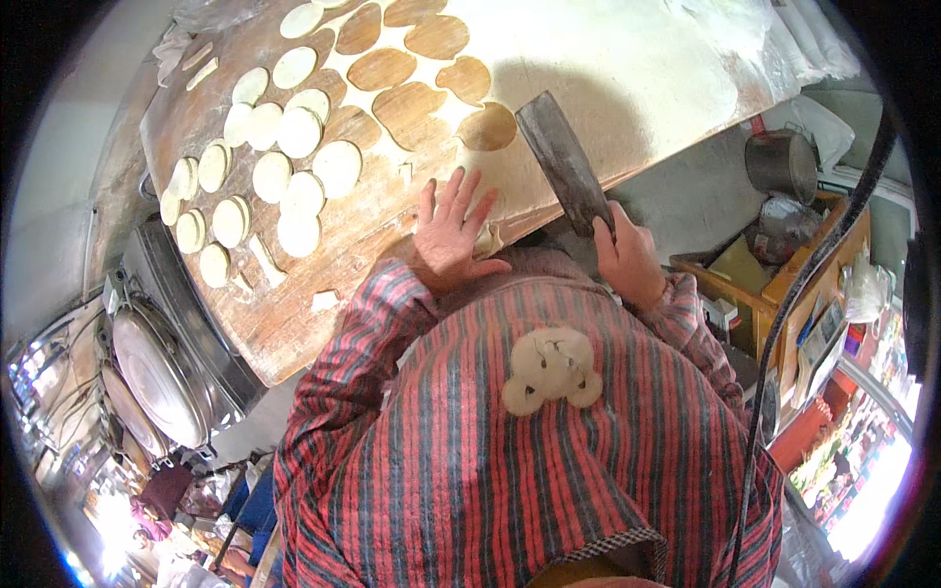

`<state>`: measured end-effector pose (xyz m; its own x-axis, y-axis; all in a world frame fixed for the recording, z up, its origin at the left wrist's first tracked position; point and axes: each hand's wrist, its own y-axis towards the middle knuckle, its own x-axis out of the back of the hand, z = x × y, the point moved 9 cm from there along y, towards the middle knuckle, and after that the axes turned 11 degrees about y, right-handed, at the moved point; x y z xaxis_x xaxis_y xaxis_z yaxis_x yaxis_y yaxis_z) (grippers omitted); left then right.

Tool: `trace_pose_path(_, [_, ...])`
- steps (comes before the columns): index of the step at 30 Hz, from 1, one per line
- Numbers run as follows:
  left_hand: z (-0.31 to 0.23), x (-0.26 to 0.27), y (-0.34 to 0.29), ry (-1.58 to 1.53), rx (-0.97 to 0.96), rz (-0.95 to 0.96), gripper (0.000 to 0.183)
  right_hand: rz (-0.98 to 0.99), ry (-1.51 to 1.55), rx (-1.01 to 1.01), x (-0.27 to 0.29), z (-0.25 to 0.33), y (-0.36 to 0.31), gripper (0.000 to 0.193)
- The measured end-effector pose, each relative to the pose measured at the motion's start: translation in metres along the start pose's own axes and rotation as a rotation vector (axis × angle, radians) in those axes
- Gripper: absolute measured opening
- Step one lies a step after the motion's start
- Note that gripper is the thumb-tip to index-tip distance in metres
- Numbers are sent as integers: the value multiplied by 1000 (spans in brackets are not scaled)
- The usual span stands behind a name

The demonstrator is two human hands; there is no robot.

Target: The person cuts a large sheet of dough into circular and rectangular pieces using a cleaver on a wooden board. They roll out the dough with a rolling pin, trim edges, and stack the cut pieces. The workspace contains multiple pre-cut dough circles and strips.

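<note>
Many dough circles (272,176) lie cut at ten o'clock on the desk (274,328), the dough sheet (608,59) at one o'clock looks uncut, the left hand's (453,230) fingers spread empty, and the right hand's (629,257) grip a dark blade (564,157).

I see dough rounds (272,177) lying on the worktable (279,328), left of the cut dough sheet (549,39); beyond the table's left edge I get round pans (157,377), rightward a pot (781,167).

Left hand (451,235) splayed, right hand (629,259) curled
</note>
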<state>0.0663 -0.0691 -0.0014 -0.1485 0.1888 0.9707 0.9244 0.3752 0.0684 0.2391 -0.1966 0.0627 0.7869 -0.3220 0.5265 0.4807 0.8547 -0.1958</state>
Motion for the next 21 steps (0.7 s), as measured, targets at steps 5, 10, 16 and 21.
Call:
trace_pose_path(5, [5,5,-16,133,-140,-15,76,-84,-73,45,-4,-4,3,25])
trace_pose_path(10, [21,38,-8,160,-43,129,66,-81,-133,98,-7,-6,7,27])
trace_pose_path(16, [6,15,90,9,140,-201,88,-88,-144,49,-19,-5,19,30])
trace_pose_path(21, [43,-26,109,-5,147,-57,97,-111,-207,15,-32,5,57,31])
